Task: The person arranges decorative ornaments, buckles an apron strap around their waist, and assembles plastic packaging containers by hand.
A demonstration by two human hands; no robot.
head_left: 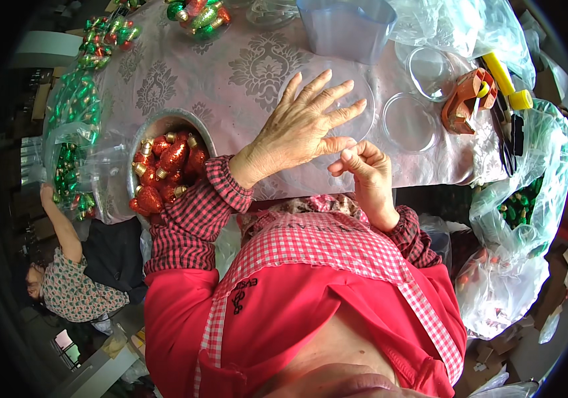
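Clear lid (337, 99) hard to see | left hand (304, 126) spread flat on it | right hand (363, 169) curled, contents hidden

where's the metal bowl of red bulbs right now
In the head view the metal bowl sits at the table's near-left edge, just left of the left hand and its checked sleeve.

The person wears a red apron with a pink-and-white gingham bib and straps (a small dark mark is printed near the left strap). Beneath it, dark red-and-black checked sleeves end in gathered cuffs at the left hand (300, 129) and right hand (362, 167).
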